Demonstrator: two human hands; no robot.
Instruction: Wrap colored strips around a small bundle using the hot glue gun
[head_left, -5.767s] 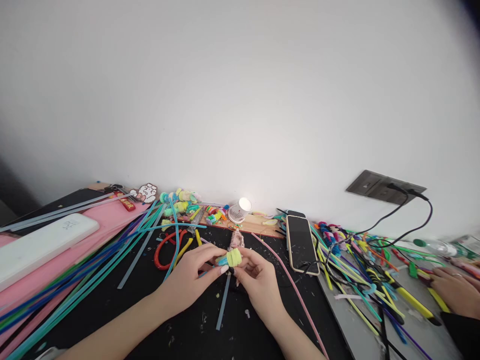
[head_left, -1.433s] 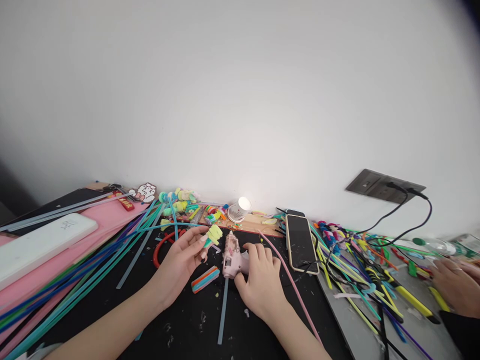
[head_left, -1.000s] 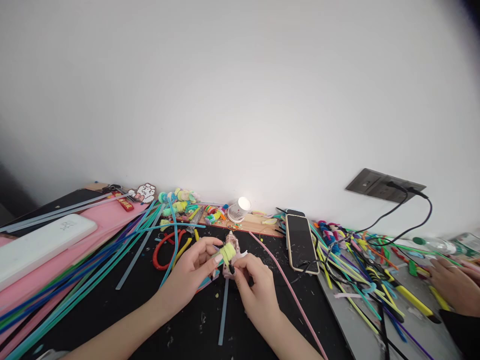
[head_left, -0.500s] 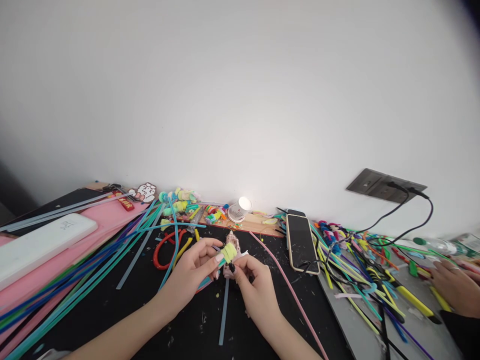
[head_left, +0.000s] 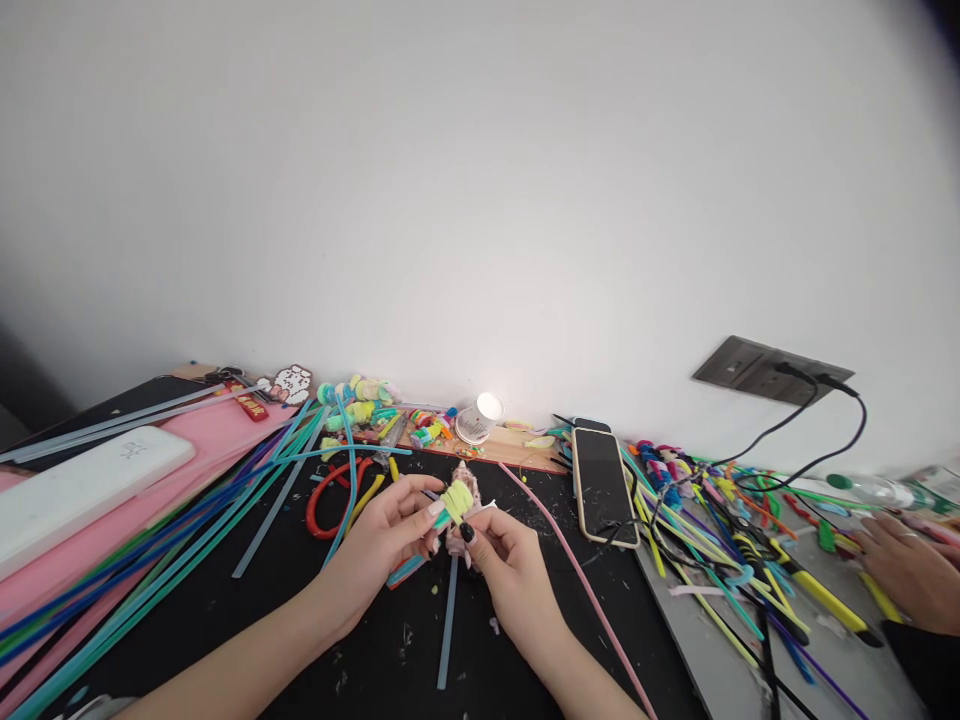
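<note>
Between my hands is a small piece wound from yellow pipe cleaner [head_left: 456, 497], with some turquoise at its lower left side. My left hand [head_left: 390, 525] pinches it from the left between thumb and fingers. On the right, my right hand [head_left: 511, 560] is closed, thumb and forefinger pressed together at the piece's lower right end. Right behind it lies a brownish-white crumpled thing [head_left: 463, 472], partly covered by my hands. A pale blue pipe cleaner [head_left: 448, 625] extends toward me below them. Red-handled scissors [head_left: 319, 512] lie left, beneath a blue stem.
Long pipe cleaners [head_left: 187, 570] and a white power bank [head_left: 94, 490] lie left. A paper cup [head_left: 480, 418] stands by the wall. To the right are a phone [head_left: 604, 485], a pink stem [head_left: 570, 560], yellow-black pliers [head_left: 814, 595] and another person's hand [head_left: 904, 565].
My right thumb has shifted slightly at the end of the yellow wound piece, and my fingers tilt a little differently. Both hands stay in nearly the same place.
</note>
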